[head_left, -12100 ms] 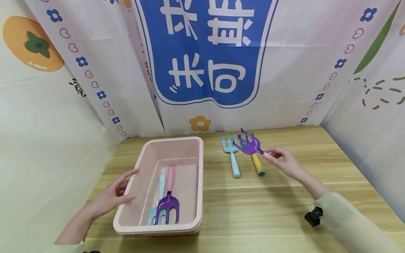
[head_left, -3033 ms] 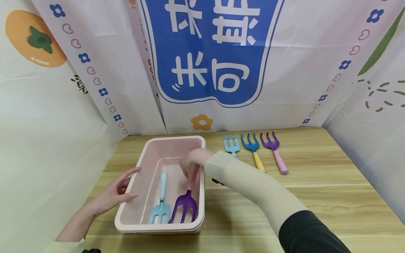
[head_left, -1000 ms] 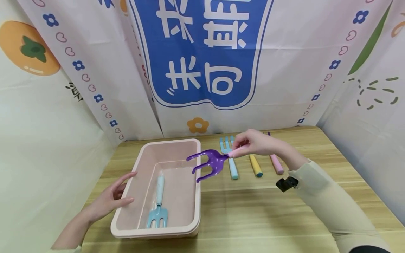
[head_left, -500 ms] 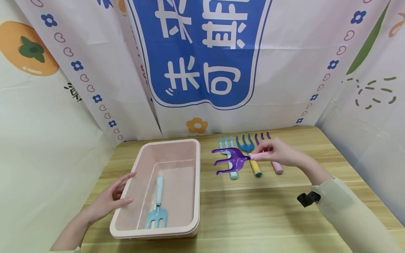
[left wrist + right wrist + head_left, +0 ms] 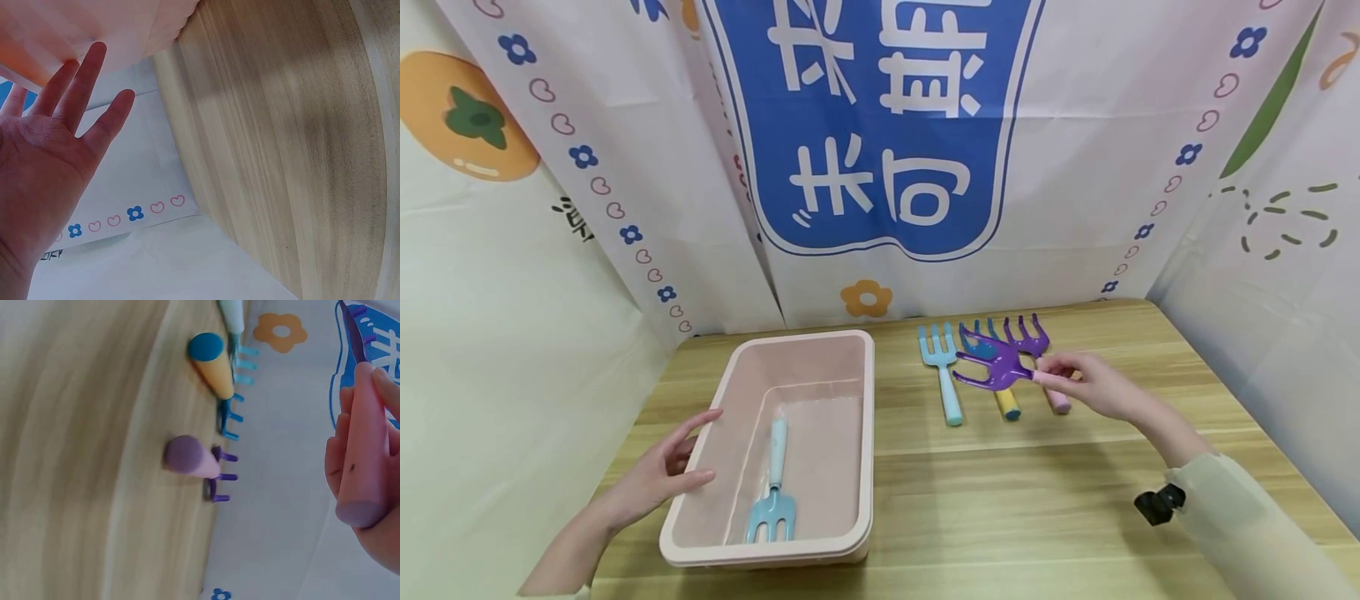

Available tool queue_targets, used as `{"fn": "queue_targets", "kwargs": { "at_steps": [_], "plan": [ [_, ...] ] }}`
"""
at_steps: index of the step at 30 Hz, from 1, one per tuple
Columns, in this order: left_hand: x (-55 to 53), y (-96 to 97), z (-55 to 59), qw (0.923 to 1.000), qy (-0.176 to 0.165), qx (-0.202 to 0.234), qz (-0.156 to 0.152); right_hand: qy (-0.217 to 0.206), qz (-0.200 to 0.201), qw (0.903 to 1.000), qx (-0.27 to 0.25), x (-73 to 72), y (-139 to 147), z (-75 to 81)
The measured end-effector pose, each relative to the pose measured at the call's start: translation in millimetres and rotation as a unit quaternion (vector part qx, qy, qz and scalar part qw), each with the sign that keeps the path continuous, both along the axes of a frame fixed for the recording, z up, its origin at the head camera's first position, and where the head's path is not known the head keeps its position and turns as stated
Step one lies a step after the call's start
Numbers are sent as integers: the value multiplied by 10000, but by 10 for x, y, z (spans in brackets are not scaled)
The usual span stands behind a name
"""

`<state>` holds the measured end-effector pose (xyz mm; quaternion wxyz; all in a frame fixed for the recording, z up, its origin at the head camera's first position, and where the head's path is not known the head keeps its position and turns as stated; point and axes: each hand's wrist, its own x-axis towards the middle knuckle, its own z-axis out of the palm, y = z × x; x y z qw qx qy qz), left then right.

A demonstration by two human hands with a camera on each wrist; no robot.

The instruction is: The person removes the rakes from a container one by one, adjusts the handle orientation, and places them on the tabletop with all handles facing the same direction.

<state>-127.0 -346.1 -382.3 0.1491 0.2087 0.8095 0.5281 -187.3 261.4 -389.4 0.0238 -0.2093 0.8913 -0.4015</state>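
My right hand (image 5: 1093, 387) grips a hand fork with a purple head (image 5: 1002, 367) by its pink handle (image 5: 362, 450), held up over the tabletop with the tines pointing left. In the head view it overlaps a blue fork with a yellow handle (image 5: 1007, 403) and another purple fork (image 5: 1036, 342) lying on the table. A light-blue fork (image 5: 950, 393) lies left of those two. At the left side of the pink bin (image 5: 867, 442), my left hand (image 5: 655, 475) rests against the rim with fingers spread. Inside the bin lies one light-blue fork (image 5: 773, 506).
The wooden table (image 5: 970, 517) extends in front of the row of forks and to the right. White printed cloth (image 5: 1075, 208) hangs behind the table and on both sides. A black wrist device (image 5: 1159, 504) sits on the right sleeve.
Since 12 seconds ago, one purple fork has been laid on the table. My right hand has taken the other purple fork from the bin and carried it right. The left hand stays at the rim.
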Motion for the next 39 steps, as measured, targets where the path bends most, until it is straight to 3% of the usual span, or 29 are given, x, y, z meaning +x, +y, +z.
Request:
{"fn": "queue_targets", "kwargs": {
  "at_steps": [10,20,31,39],
  "plan": [
    [-2,1,1,10000,-29,-15,7,-58,-978,9945,-360,-110,273,-243],
    [-10,-5,0,9999,-7,84,-76,253,-1621,9853,-477,-189,544,-466],
    [-5,-13,2,9999,-49,82,-48,-119,-2138,9764,-289,-297,675,-589],
    [3,-8,6,9999,-115,81,-36,-337,-2508,9665,-427,-398,723,-740]
  ]
}}
